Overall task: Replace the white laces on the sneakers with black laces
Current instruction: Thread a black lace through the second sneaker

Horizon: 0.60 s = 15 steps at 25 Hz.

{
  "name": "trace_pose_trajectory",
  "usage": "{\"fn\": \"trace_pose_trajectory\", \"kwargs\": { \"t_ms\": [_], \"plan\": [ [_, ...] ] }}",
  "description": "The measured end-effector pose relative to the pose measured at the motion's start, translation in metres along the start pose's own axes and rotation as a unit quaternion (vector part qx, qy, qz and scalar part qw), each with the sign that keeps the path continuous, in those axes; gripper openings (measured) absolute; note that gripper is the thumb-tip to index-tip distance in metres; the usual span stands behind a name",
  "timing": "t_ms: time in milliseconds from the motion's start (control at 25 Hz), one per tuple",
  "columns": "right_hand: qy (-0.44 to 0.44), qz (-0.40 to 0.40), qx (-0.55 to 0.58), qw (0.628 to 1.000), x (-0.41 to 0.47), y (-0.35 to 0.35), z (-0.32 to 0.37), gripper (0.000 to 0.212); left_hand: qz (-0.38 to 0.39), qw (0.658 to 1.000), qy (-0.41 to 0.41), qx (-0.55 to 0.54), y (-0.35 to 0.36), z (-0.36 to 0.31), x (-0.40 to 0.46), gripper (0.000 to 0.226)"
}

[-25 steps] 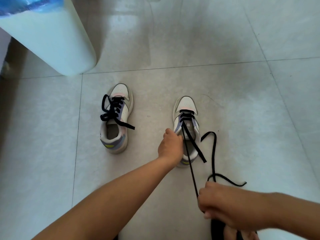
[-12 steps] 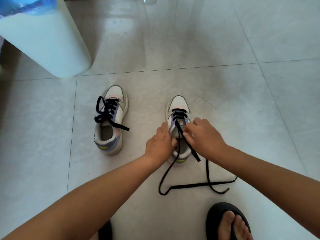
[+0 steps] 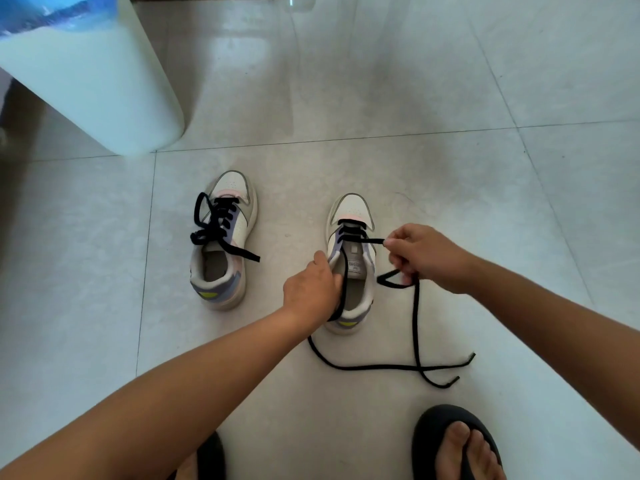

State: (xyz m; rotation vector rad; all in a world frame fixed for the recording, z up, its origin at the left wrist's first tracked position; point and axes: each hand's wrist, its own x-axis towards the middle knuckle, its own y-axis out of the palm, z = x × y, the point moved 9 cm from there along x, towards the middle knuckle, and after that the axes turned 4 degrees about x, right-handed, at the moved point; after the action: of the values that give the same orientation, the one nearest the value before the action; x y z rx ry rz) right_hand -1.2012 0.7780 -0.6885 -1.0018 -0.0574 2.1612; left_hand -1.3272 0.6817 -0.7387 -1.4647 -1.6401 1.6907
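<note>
Two white sneakers with purple heels stand on the tiled floor, toes pointing away. The left sneaker (image 3: 225, 244) is laced in black, its ends loose. The right sneaker (image 3: 351, 216) has a black lace (image 3: 415, 327) through only its front eyelets. My left hand (image 3: 311, 289) grips the right sneaker's left collar, with one lace strand running past it over the heel. My right hand (image 3: 422, 254) pinches the other strand, pulled taut to the right from an eyelet. Both lace tails trail on the floor and cross below the shoe.
A large pale cylinder (image 3: 90, 81) with a blue top stands at the upper left. My feet in black sandals, the right one (image 3: 453, 445) and the left one (image 3: 211, 459), are at the bottom edge. Grey floor tiles (image 3: 450, 81) stretch all round.
My right hand has moved from over the shoe's tongue out to the right, drawing a lace strand sideways through an eyelet. The left hand stays on the shoe.
</note>
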Motion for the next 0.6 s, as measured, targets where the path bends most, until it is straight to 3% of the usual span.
{"fn": "trace_pose_trajectory", "kwargs": {
  "t_ms": [120, 280, 400, 480, 600],
  "plan": [
    [-0.057, 0.006, -0.239, 0.969, 0.002, -0.027, 0.002, 0.009, -0.005, 1.0, 0.008, 0.009, -0.008, 0.01, 0.006, 0.03],
    [-0.068, -0.009, -0.222, 0.973, -0.002, -0.07, 0.006, 0.011, -0.004, 1.0, 0.007, 0.015, -0.026, 0.029, 0.032, 0.028],
    [-0.14, -0.116, -0.337, 0.924, -0.009, -0.113, 0.019, 0.024, -0.002, 0.999, -0.007, 0.032, -0.037, 0.041, 0.044, 0.029],
    [-0.192, -0.21, -0.317, 0.905, -0.021, -0.144, 0.026, 0.024, 0.011, 0.999, -0.016, 0.033, -0.036, 0.048, 0.045, 0.031],
    [-0.212, -0.288, -0.138, 0.924, -0.043, -0.183, 0.025, 0.025, 0.104, 0.993, -0.047, 0.039, -0.033, 0.052, 0.046, 0.04]
  ]
}}
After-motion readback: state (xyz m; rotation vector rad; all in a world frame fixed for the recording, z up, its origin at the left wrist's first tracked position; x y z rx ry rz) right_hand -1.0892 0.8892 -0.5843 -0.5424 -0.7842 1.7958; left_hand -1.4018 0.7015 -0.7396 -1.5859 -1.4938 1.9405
